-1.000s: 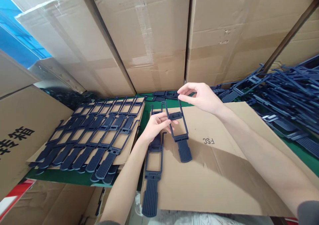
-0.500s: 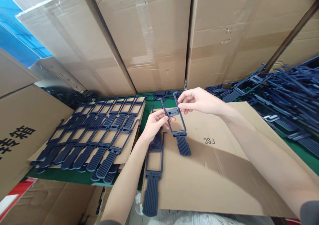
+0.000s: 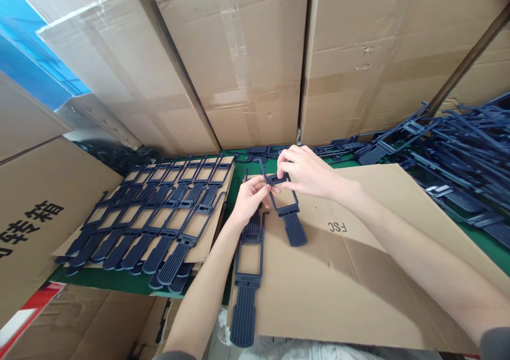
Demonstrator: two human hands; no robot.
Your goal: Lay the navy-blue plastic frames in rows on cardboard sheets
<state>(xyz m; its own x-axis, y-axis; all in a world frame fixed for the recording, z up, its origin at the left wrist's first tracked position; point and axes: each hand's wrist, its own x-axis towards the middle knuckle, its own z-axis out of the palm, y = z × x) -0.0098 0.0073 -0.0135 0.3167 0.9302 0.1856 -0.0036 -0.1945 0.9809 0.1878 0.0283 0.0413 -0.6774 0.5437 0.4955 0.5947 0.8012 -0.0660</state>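
Head view: the left hand (image 3: 251,198) pinches a dark plastic frame (image 3: 287,210) by its left rail, and the right hand (image 3: 305,171) grips it opposite, fingers bent onto the crossbar. The frame slants toward the person between both hands, above a cardboard sheet (image 3: 378,280). A second frame (image 3: 244,312) lies nearer the person than the left hand; laid-out frames (image 3: 173,262) spread leftward of it, a heap (image 3: 458,153) rightward of the right hand.
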